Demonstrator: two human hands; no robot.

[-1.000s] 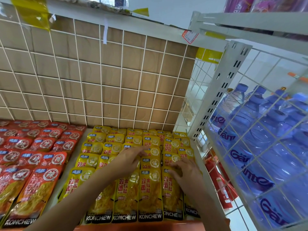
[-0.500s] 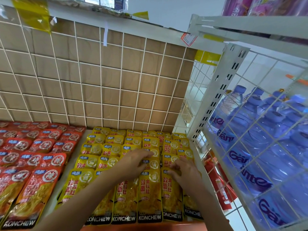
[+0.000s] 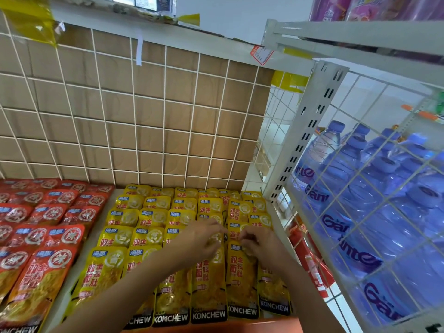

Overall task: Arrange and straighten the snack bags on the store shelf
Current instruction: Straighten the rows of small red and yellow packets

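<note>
Yellow bags point(image 3: 153, 236) lie flat in overlapping rows on the right half of a white shelf point(image 3: 92, 239), five columns across, running from the front lip back to a wire grid point(image 3: 134, 116) over a brown panel. Red bags point(image 3: 43, 236) fill the left half in the same way, with a bare strip of shelf between the two colours. Both hands reach in over the front rows of yellow bags and sit close together but apart. The left hand point(image 3: 201, 239) is over the fourth column, fingers bent, thumb and fingertips pinching the top edge of a bag there. The right hand point(image 3: 262, 246) is just beside it at the fifth column, fingers curled and nipping the top corner of the front bag in the neighbouring column. The front bags show "KONCHEW" along their bottom edges. To the right, past a slotted post point(image 3: 312, 131), blue bottles point(image 3: 360, 188) stand behind a wire panel.
</note>
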